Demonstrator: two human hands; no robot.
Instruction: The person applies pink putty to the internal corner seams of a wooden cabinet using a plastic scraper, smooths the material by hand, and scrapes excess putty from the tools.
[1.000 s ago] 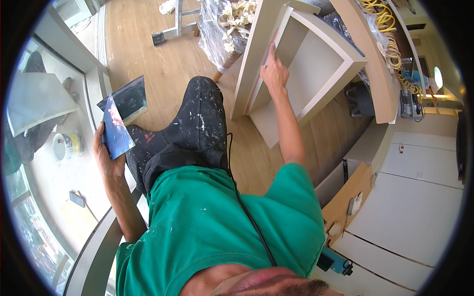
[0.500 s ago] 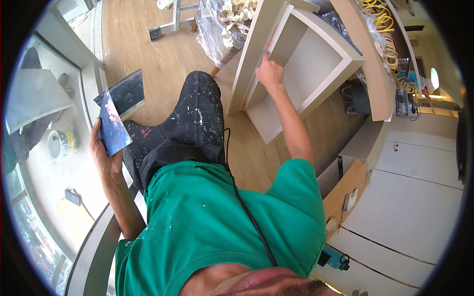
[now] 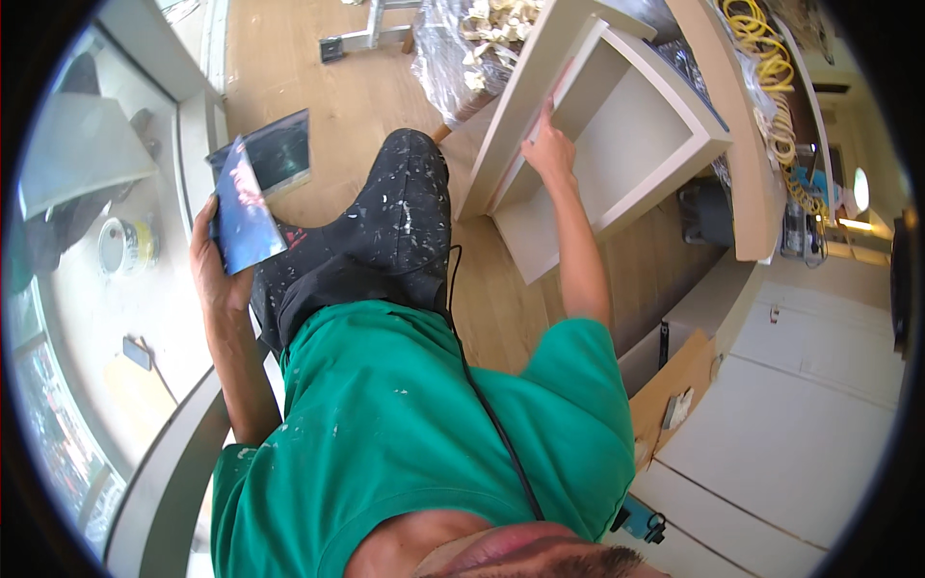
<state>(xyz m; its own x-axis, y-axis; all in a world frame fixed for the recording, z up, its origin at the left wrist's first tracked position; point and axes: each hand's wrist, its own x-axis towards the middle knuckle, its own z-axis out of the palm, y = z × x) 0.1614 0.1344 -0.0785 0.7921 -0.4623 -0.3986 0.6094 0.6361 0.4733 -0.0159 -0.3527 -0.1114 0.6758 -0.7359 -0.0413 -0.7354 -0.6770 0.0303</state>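
My left hand (image 3: 220, 268) grips a thin blue sheet with a pinkish patch (image 3: 248, 217) by its left edge, holding it tilted beside my thigh. My right hand (image 3: 551, 154) has its index finger stretched out, with the other fingers curled and nothing visible in them. The fingertip rests on a reddish strip (image 3: 561, 89) along the inner edge of a beige panel (image 3: 511, 116). Joined to or standing against that panel is a shallow beige box frame (image 3: 665, 173) with a curved front edge; the exact join cannot be made out.
A dark glossy panel (image 3: 275, 149) lies on the wood floor beyond the blue sheet. Plastic-wrapped furniture (image 3: 453, 58) carries crumpled masking tape. A yellow coiled hose (image 3: 756, 43) hangs at the far right. White cabinets (image 3: 819, 356) stand on the right, glass (image 3: 87, 154) on the left.
The whole view has shifted, so most things sit farther right. My right fingertip has slid slightly farther along the reddish strip. My left hand keeps hold of the blue sheet.
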